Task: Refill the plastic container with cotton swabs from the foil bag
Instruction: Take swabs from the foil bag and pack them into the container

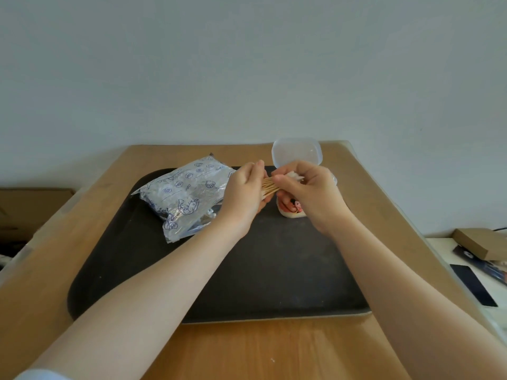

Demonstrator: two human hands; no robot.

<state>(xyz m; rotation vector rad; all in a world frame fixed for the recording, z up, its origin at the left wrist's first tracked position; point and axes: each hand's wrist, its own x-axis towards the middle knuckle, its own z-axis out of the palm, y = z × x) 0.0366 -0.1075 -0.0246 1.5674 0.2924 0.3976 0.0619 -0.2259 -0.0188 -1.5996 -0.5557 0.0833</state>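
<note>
Both hands hold one bundle of wooden-stemmed cotton swabs (270,186) above the dark tray (247,270): the left hand (244,192) has its fingers curled round one end, the right hand (307,192) pinches the other. The foil bag (182,194) lies at the tray's far-left corner. The plastic container (290,211), lid (296,152) raised, sits near the tray's far edge beneath the right hand.

We've got a crinkly shiny foil bag (184,197), wooden-stick swabs (270,187), a clear plastic lid (296,151), a matt black tray (274,270) and a smooth wood counter (247,349).
</note>
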